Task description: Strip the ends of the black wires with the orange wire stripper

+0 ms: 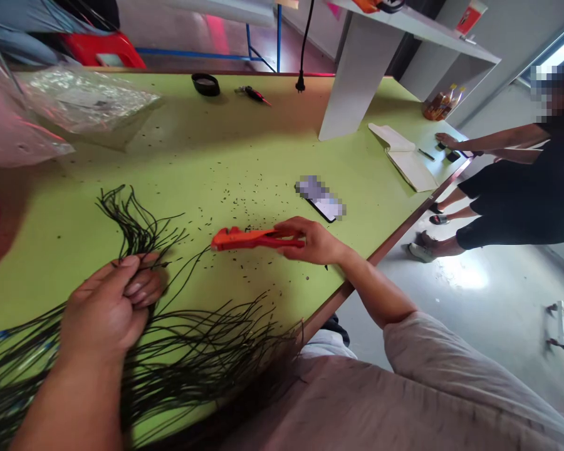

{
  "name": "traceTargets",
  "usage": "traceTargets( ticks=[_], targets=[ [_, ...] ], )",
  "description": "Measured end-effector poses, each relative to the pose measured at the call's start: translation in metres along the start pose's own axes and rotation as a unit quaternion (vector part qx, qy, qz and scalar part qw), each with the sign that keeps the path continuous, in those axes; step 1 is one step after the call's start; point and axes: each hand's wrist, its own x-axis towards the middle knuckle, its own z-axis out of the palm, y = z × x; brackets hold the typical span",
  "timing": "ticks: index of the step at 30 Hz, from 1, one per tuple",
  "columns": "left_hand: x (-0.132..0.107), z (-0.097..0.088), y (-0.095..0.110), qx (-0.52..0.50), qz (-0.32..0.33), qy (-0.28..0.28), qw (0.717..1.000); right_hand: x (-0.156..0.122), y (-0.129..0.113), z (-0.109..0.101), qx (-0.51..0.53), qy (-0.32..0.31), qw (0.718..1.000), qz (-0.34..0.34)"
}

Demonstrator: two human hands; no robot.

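My left hand point(115, 300) is closed round a bundle of thin black wires point(138, 232), whose loose ends fan out above the fist. In my right hand point(310, 241) is an orange-red wire stripper point(244, 238), gripped by its handles. Its jaws point left, and the end of a single black wire point(188, 272) reaches them; whether they are closed on it I cannot tell. A larger spread of black wires point(216, 351) lies below, along the near side of the table. Small dark clippings point(235, 200) are scattered around the tool.
On the green table point(263, 144) lie a phone point(322, 199), an open notebook point(408, 160), a black ring-shaped object point(205, 84), a small red-and-black tool point(254, 94) and plastic bags point(89, 97). A white shelf support point(352, 75) stands behind. Another person point(526, 169) is at the right end.
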Motion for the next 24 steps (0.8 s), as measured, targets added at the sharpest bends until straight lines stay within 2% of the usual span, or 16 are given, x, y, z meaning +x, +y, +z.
traceTargets(
  ticks=[2, 5, 7, 9, 10, 13, 16, 19, 24],
  targets=[
    [0.000, -0.001, -0.001, -0.023, -0.017, 0.009, 1.000, 0.004, 0.003, -0.003, 0.175, 0.002, 0.983, 0.052],
    [0.000, 0.000, 0.000, -0.035, -0.027, 0.017, 0.999, 0.009, -0.003, 0.002, 0.390, -0.030, 0.919, 0.045],
    [-0.001, 0.001, 0.001, -0.030, -0.029, 0.012, 0.999, 0.014, -0.012, 0.011, 0.462, -0.090, 0.882, 0.030],
    [-0.001, 0.002, 0.002, -0.026, -0.025, 0.009, 0.999, 0.024, -0.022, 0.023, 0.486, -0.136, 0.862, 0.039],
    [-0.001, 0.002, 0.002, -0.026, -0.021, 0.007, 0.999, 0.031, -0.026, 0.030, 0.491, -0.138, 0.858, 0.053],
    [-0.001, 0.001, 0.001, -0.028, -0.031, -0.010, 0.999, 0.056, -0.035, 0.046, 0.481, -0.116, 0.862, 0.109],
    [-0.002, 0.000, 0.000, -0.021, -0.040, -0.027, 0.999, 0.079, -0.037, 0.058, 0.433, -0.110, 0.884, 0.141],
    [-0.005, 0.001, 0.001, -0.005, -0.022, -0.033, 0.999, 0.089, -0.028, 0.068, 0.398, -0.095, 0.906, 0.104],
    [-0.009, 0.004, 0.002, 0.021, -0.010, -0.056, 0.998, 0.086, 0.004, 0.075, 0.399, -0.084, 0.913, 0.032]
  ],
)
